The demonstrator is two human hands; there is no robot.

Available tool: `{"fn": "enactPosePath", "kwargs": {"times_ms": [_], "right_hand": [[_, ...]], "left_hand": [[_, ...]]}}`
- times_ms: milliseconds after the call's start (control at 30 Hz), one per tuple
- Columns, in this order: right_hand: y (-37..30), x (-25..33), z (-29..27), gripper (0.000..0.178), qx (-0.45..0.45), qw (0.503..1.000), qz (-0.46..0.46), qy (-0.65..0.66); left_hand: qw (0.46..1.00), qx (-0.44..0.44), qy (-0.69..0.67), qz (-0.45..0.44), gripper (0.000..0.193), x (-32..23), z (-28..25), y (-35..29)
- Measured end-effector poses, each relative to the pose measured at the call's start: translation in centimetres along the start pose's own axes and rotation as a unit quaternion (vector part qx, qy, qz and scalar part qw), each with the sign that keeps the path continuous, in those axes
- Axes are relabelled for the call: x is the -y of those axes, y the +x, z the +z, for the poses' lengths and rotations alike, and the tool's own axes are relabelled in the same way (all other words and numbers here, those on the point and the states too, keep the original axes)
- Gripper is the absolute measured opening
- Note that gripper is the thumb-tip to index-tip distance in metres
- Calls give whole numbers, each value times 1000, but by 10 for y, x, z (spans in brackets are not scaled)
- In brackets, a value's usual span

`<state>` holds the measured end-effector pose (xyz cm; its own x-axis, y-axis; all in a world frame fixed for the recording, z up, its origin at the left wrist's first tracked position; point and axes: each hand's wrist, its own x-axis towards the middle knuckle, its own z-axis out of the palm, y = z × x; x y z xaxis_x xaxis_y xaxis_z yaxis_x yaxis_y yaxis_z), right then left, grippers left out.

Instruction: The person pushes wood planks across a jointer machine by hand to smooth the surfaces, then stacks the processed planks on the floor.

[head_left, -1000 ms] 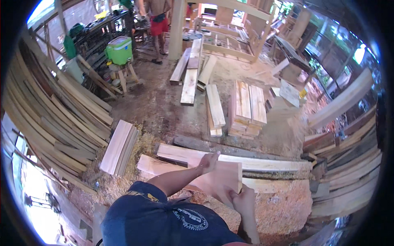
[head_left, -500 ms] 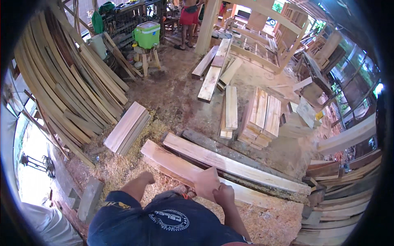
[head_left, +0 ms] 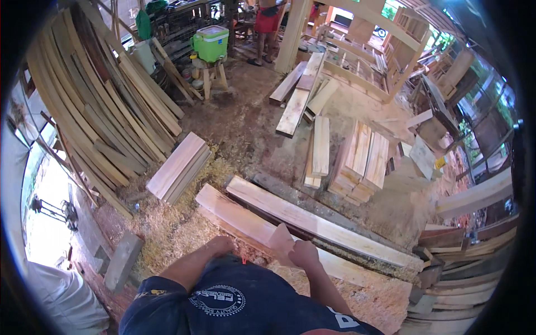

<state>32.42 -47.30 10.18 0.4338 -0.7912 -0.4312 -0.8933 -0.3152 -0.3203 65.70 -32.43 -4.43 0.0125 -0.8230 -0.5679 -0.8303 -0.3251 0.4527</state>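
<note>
My right hand (head_left: pixel 305 255) is closed on one edge of a flat, pale tan piece (head_left: pixel 281 238), thin like a small wood offcut or a sheet; I cannot tell which. That piece is tilted in front of a long pale plank (head_left: pixel 234 216) and hides part of it. Close to my body on the other side, my left hand (head_left: pixel 221 244) hangs over the shavings, its fingers turned away and hidden. Beyond the near plank, a second long plank (head_left: pixel 301 212) runs alongside it.
Wood shavings (head_left: pixel 173 223) cover the ground around me. A short board stack (head_left: pixel 178 164) lies ahead left, near long leaning boards (head_left: pixel 89 111). Cut blocks (head_left: pixel 360 159) are piled ahead right. Farther off are a green cooler (head_left: pixel 211 46) on a stool and a person in red shorts (head_left: pixel 266 22).
My left hand has moved right, closer to my body. The flat piece stays in my right hand and now shows narrower and more tilted. The whole view has shifted slightly.
</note>
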Motion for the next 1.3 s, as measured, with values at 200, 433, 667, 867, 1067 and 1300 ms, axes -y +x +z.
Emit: {"fn": "enactPosePath", "kwargs": {"times_ms": [200,433,667,867,1067,1300], "right_hand": [[20,23,-4,37,129,985,-63,-93],[78,106,-16,35,106,968,-150,-170],[138,311,-51,29,99,992,0,-78],[221,376,-34,36,-82,915,109,379],[299,463,116,39,-11,636,226,737],[328,587,254,33,99,522,195,825]], "left_hand": [[997,-62,-42,-25,41,63,19,13],[993,19,113,14,27,172,4,-5],[982,-26,-155,-102,35,339,15,-31],[975,97,-147,-133,48,425,-115,-32],[914,221,-341,-1,52,454,-142,1],[474,-22,-875,-91,41,399,-257,2]]}}
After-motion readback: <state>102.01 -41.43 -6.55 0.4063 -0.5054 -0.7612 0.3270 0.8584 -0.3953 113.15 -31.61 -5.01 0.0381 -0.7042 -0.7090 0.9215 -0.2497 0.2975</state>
